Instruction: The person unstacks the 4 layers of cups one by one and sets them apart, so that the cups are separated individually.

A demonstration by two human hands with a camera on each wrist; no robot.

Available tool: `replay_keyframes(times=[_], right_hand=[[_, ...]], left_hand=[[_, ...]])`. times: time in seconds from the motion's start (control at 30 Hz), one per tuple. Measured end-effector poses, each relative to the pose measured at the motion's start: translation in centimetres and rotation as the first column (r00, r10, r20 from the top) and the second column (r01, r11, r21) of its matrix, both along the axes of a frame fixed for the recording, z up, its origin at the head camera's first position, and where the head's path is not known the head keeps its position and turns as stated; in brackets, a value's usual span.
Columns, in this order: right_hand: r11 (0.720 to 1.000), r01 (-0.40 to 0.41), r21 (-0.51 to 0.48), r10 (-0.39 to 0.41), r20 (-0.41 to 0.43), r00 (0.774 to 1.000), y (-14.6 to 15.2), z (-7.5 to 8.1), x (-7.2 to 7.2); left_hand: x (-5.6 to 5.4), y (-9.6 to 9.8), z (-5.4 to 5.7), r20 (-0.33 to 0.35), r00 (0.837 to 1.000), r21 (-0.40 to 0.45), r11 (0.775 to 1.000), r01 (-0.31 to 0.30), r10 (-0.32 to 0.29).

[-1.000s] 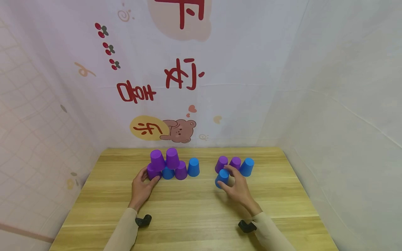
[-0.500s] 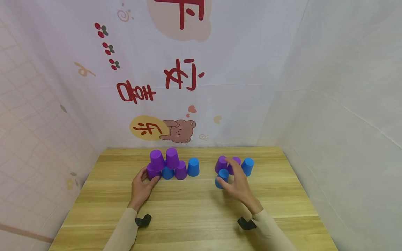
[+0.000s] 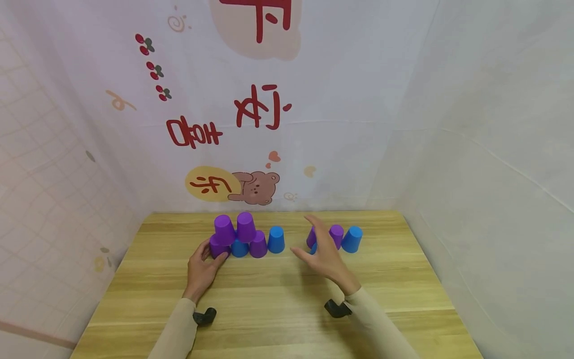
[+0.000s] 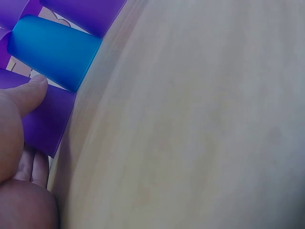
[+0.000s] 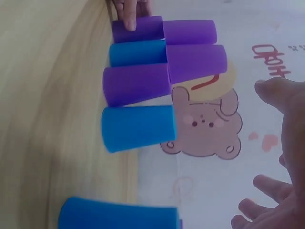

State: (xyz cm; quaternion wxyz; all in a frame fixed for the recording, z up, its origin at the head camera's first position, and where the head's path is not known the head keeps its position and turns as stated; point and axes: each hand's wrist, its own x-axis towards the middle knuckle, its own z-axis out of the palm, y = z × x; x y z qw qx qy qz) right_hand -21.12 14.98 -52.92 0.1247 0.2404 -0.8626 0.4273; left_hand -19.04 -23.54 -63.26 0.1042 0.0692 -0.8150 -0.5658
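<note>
My left hand (image 3: 202,271) holds the purple cup (image 3: 218,246) at the left end of a bottom row, thumb in front and fingers round its far side. Beside that cup stand a blue cup (image 3: 239,249) and another purple cup (image 3: 258,245), all upside down. Two purple cups, a left one (image 3: 224,229) and a right one (image 3: 246,227), rest on top of these three. My right hand (image 3: 327,257) is spread, with nothing between thumb and fingers. In the head view it mostly hides a blue cup (image 5: 119,213), which the right wrist view shows below the hand.
Another blue cup (image 3: 276,239) stands just right of the pyramid. Behind my right hand are a partly hidden purple cup (image 3: 311,237), a second purple cup (image 3: 336,233) and a blue cup (image 3: 353,239). A printed cloth (image 3: 341,149) hangs behind the wooden table (image 3: 260,314).
My right hand has let go of the front blue cup, opened wider and moved up and left over it. The left hand and the stacked cups have not moved.
</note>
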Motion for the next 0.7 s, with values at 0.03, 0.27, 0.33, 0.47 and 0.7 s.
replay_keyframes(times=[0.03,0.27,0.33,0.47,0.7], right_hand=[[1.000,-0.007,-0.004,0.007,0.005,1.000,-0.3,0.1,-0.2],[0.999,-0.039,-0.016,0.039,0.054,0.998,-2.3,0.9,-1.2],[0.999,-0.042,-0.017,0.043,0.079,0.996,-3.0,1.1,-1.4],[0.997,-0.067,-0.038,0.071,0.131,0.989,-4.4,1.5,-1.7],[0.992,-0.105,-0.072,0.118,0.219,0.969,-7.2,1.7,-2.2]], left_hand=[[0.0,0.0,0.0,0.000,1.000,0.000,1.000,0.002,-0.002],[0.0,0.0,0.0,0.000,1.000,-0.003,1.000,-0.004,0.004],[0.0,0.1,0.0,0.001,1.000,-0.005,1.000,-0.005,0.005],[-0.1,0.2,0.0,-0.005,1.000,-0.014,1.000,-0.007,0.007],[-0.1,0.2,0.0,0.001,1.000,-0.024,0.999,-0.027,0.027]])
